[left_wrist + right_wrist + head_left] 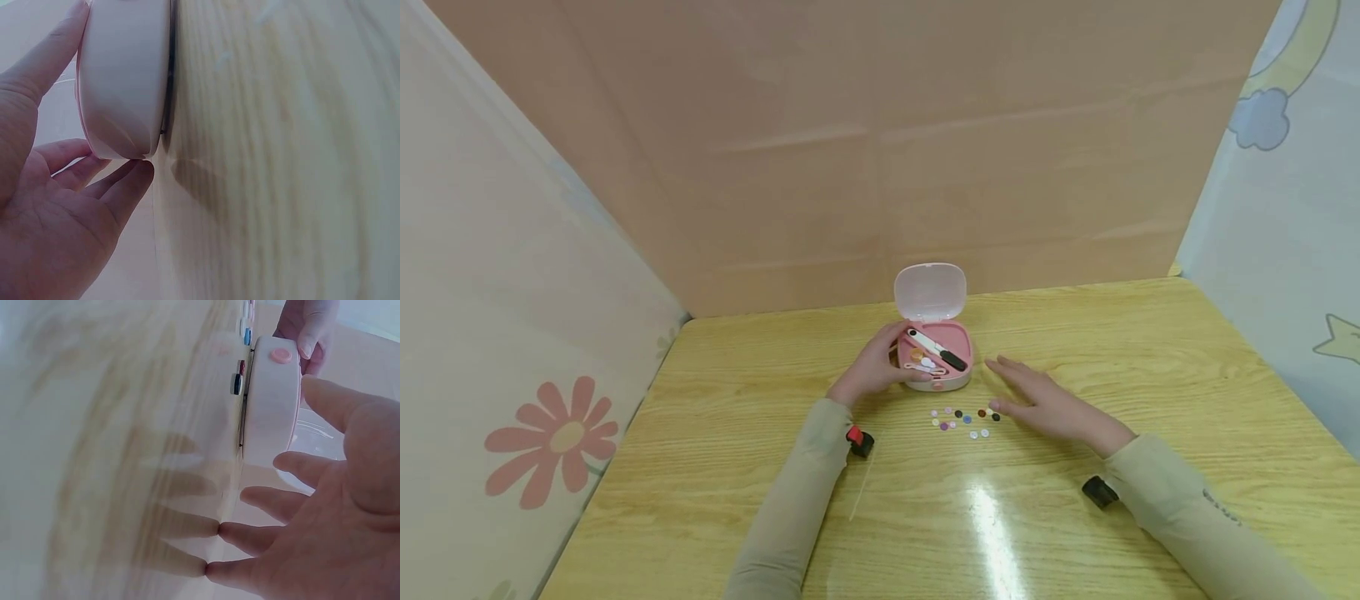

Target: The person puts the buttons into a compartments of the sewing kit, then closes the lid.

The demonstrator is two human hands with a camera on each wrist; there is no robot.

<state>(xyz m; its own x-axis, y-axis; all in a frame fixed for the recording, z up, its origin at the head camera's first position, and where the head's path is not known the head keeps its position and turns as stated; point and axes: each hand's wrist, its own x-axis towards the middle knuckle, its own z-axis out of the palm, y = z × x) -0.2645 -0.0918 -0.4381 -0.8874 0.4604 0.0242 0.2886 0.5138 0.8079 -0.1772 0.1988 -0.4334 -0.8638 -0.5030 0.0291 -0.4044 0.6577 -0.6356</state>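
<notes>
A small pink and white sewing box point(958, 382) stands on the table with its clear lid point(930, 292) raised. Inside lie a white-and-black tool point(937, 349), perhaps a seam ripper or small scissors, and several small items including an orange one point(917, 355). My left hand point(874, 364) grips the box's left side, thumb along the front, fingertips against the side wall point(122, 75) in the left wrist view. To the right of the box, my right hand point(1051, 402) is spread with straight fingers, holding nothing. Several loose colored buttons point(967, 419) lie between it and the box's front.
The wooden table point(737, 375) meets a plain pinkish backdrop point(880, 167) behind the box. Patterned side panels stand left, with a flower point(553, 442), and right, with a cloud point(1260, 121). Light glares off the tabletop nearer to me.
</notes>
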